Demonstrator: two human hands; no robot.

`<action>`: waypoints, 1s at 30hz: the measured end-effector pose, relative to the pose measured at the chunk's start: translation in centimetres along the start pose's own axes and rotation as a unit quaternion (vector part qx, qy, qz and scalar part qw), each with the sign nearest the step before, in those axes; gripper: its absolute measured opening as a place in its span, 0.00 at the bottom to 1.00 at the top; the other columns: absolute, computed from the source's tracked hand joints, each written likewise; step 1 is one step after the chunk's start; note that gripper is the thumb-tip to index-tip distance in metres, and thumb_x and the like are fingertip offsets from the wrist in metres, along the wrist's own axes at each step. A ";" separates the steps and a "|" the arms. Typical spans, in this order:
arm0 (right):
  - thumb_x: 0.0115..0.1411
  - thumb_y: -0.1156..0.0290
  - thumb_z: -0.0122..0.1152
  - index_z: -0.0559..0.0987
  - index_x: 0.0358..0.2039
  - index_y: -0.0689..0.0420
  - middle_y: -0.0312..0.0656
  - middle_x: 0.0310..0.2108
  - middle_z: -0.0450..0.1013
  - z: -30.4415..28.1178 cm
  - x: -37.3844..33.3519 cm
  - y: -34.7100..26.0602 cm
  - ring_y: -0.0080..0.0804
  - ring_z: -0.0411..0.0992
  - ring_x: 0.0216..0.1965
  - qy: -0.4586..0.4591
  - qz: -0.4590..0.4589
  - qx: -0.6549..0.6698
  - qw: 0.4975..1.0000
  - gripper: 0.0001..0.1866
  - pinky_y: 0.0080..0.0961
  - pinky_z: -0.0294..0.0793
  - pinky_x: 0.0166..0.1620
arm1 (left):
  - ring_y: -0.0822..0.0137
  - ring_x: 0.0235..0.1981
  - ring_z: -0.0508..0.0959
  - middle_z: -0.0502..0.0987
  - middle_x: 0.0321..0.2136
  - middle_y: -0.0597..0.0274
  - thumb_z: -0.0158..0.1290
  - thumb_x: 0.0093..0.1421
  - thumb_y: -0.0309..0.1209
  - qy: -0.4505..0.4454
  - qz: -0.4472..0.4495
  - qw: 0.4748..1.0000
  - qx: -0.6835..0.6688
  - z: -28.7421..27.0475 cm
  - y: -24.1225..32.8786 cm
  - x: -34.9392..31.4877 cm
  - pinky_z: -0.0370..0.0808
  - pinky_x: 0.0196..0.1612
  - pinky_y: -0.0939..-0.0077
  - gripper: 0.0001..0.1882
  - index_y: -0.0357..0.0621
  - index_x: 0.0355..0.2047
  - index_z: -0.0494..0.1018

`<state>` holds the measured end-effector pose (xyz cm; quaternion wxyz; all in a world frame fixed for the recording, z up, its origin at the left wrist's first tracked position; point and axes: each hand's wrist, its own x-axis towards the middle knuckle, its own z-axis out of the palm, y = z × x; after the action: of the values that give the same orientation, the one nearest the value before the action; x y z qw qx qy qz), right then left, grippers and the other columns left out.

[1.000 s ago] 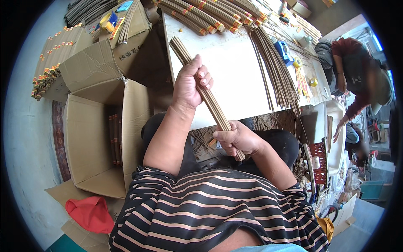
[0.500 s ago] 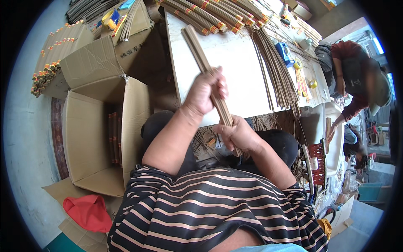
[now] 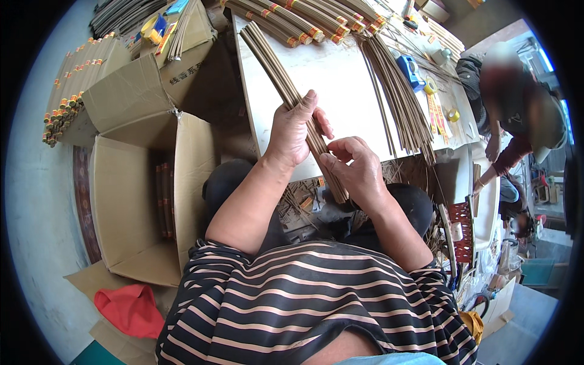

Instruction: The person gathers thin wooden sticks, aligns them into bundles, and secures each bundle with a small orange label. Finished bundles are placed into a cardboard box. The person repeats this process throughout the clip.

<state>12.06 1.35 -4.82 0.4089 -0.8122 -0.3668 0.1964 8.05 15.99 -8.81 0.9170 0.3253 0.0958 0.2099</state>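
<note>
A loose bundle of brown incense sticks [image 3: 267, 62] slants across in front of me, its far end over the white table and its near end above my lap. My left hand [image 3: 290, 135] is wrapped round the middle of the bundle, thumb on top. Lower down, my right hand [image 3: 360, 171] has its fingers curled, with thumb and forefinger pinching at the bundle's right edge. To the right, a spread of loose incense sticks [image 3: 398, 94] lies on the table [image 3: 350, 82].
Labelled incense bundles [image 3: 298, 21] line the table's far edge. A blue tape dispenser [image 3: 411, 74] and yellow tape rolls lie at right. An open cardboard box [image 3: 131, 204] with some bundles inside stands at left, near a red cloth [image 3: 129, 310]. Another person [image 3: 508, 103] bends at right.
My right hand has loosened its wrap round the bundle's lower end and moved up to its right edge. My left grip has relaxed, and the sticks fan slightly wider.
</note>
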 end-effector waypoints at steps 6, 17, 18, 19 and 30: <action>0.51 0.68 0.64 0.75 0.30 0.66 0.43 0.24 0.73 -1.0 1.0 -0.5 0.26 0.71 0.25 -0.071 0.096 0.044 0.992 0.13 0.22 0.71 0.30 | 0.64 0.19 0.73 0.71 0.18 0.58 0.53 0.57 0.44 -0.008 -0.016 1.000 0.011 0.2 -0.3 -0.1 0.74 0.25 0.71 0.18 0.40 0.22 0.69; 0.50 0.69 0.65 0.75 0.26 0.65 0.40 0.19 0.72 -1.4 1.9 0.1 0.21 0.69 0.22 -0.124 0.116 0.106 0.980 0.12 0.19 0.69 0.27 | 0.64 0.18 0.73 0.71 0.18 0.58 0.55 0.56 0.43 0.007 -0.022 1.000 -0.012 0.2 -0.6 0.0 0.75 0.24 0.70 0.18 0.40 0.22 0.69; 0.50 0.69 0.64 0.75 0.26 0.65 0.39 0.19 0.72 -1.5 2.0 0.2 0.20 0.69 0.22 -0.131 0.118 0.112 0.978 0.11 0.19 0.69 0.27 | 0.64 0.18 0.73 0.71 0.18 0.58 0.55 0.56 0.43 0.008 -0.022 1.000 -0.012 0.2 -0.6 0.1 0.75 0.24 0.70 0.18 0.40 0.22 0.69; 0.51 0.69 0.64 0.75 0.26 0.65 0.39 0.20 0.72 -1.6 2.0 0.2 0.20 0.68 0.23 -0.134 0.119 0.118 0.977 0.11 0.18 0.68 0.27 | 0.64 0.18 0.74 0.71 0.18 0.58 0.55 0.56 0.43 0.006 -0.024 1.000 -0.014 0.2 -0.6 0.0 0.75 0.24 0.70 0.18 0.40 0.22 0.69; 0.54 0.71 0.62 0.75 0.29 0.64 0.35 0.24 0.71 -2.1 1.8 0.4 0.18 0.67 0.26 -0.148 0.132 0.227 0.953 0.09 0.16 0.67 0.31 | 0.64 0.20 0.75 0.73 0.19 0.57 0.54 0.55 0.48 -0.034 -0.039 0.998 -0.042 0.2 0.1 -0.1 0.76 0.26 0.70 0.20 0.41 0.23 0.70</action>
<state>14.67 1.45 -3.91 0.4944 -0.7008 -0.2583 0.4447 7.95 15.95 -8.59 0.9399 0.2899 0.0680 0.1670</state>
